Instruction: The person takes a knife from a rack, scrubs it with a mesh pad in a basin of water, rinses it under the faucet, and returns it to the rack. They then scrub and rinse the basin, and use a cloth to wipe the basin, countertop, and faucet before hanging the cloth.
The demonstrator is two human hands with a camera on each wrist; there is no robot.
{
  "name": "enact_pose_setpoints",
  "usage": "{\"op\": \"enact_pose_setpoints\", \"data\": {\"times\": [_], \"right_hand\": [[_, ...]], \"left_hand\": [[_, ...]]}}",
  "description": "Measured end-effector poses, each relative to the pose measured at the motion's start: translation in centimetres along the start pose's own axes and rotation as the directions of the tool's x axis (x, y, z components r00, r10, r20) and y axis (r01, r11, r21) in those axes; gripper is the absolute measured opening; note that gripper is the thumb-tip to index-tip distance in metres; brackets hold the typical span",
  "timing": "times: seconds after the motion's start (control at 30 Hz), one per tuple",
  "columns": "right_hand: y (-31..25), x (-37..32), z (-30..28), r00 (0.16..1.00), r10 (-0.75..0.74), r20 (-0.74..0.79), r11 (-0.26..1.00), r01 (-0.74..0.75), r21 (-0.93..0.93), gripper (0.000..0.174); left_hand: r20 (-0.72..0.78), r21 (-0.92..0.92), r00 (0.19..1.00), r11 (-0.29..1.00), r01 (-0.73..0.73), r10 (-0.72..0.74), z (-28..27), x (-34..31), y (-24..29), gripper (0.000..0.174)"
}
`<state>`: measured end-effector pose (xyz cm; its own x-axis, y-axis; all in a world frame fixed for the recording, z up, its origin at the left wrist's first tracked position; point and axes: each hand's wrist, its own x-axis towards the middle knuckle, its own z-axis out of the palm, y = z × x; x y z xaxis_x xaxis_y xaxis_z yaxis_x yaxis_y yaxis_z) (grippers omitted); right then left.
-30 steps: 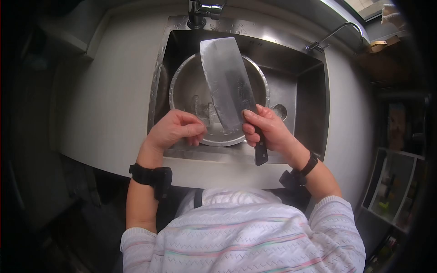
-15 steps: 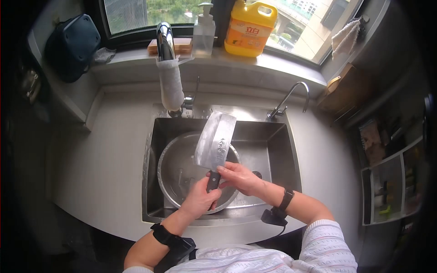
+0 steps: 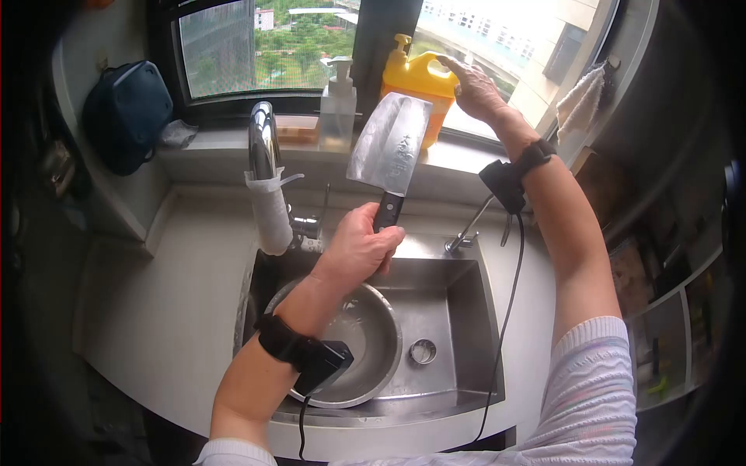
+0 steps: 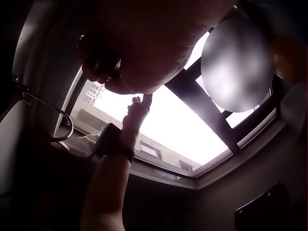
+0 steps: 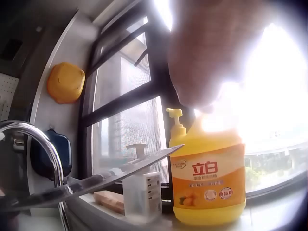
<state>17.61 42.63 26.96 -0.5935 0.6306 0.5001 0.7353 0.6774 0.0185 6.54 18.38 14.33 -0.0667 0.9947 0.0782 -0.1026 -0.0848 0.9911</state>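
Note:
In the head view the left hand point(image 3: 356, 250) grips the black handle of a wide cleaver point(image 3: 390, 144), its blade raised above the sink and tilted right. The right hand point(image 3: 478, 92) reaches to the top of a yellow pump jug point(image 3: 423, 81), fingers extended by the jug's handle; contact is unclear. From the right wrist view, the blurred right hand point(image 5: 211, 53) is over the jug point(image 5: 209, 178), and the cleaver blade point(image 5: 96, 180) crosses in front at left. The left wrist view has the left hand point(image 4: 144, 48) dark and close, with the right hand point(image 4: 137, 113) beyond.
A round metal bowl point(image 3: 392, 334) sits in the steel sink point(image 3: 474, 342). Behind are a wrapped faucet point(image 3: 268, 186), a small curved tap point(image 3: 462, 242) and a clear pump bottle point(image 3: 338, 105) on the sill. A dark blue container point(image 3: 128, 116) hangs left; cables trail from both wrist cameras.
The cleaver has passed from the right hand to the left and risen. The right hand has left it and moved up to the yellow jug. The head view has tilted up toward the window.

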Motion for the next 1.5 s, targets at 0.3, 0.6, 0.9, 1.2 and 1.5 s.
{"op": "enact_pose_setpoints", "data": {"times": [0.3, 0.6, 0.9, 1.2, 1.5], "right_hand": [[-0.6, 9.9, 3.9, 0.978, -0.205, -0.03, 0.97, 0.199, -0.142, 0.064], [-0.6, 9.2, 5.1, 0.988, -0.143, -0.053, 0.989, 0.141, -0.053, 0.044], [0.3, 9.7, 5.9, 0.936, -0.158, -0.314, 0.973, 0.202, 0.112, 0.063], [-1.6, -8.2, 3.7, 0.98, -0.171, 0.099, 0.933, 0.128, 0.335, 0.047], [-7.8, -24.8, 11.3, 0.519, -0.266, 0.812, 0.836, -0.296, 0.462, 0.04]], "left_hand": [[-0.115, -0.041, 0.989, 0.994, -0.101, 0.096, -1.0, 5.7, 1.9, 0.009], [-0.106, -0.044, 0.985, 0.989, -0.141, 0.136, -1.3, 8.0, 2.2, 0.011], [-0.088, -0.019, 0.989, 0.993, -0.118, 0.116, -0.7, 6.7, 1.3, 0.01], [-0.058, 0.036, 0.984, 0.984, 0.173, -0.171, -1.4, -5.2, -3.2, 0.015], [-0.096, -0.013, 0.847, 0.852, 0.524, -0.523, -5.9, -22.2, -7.4, 0.03]]}}
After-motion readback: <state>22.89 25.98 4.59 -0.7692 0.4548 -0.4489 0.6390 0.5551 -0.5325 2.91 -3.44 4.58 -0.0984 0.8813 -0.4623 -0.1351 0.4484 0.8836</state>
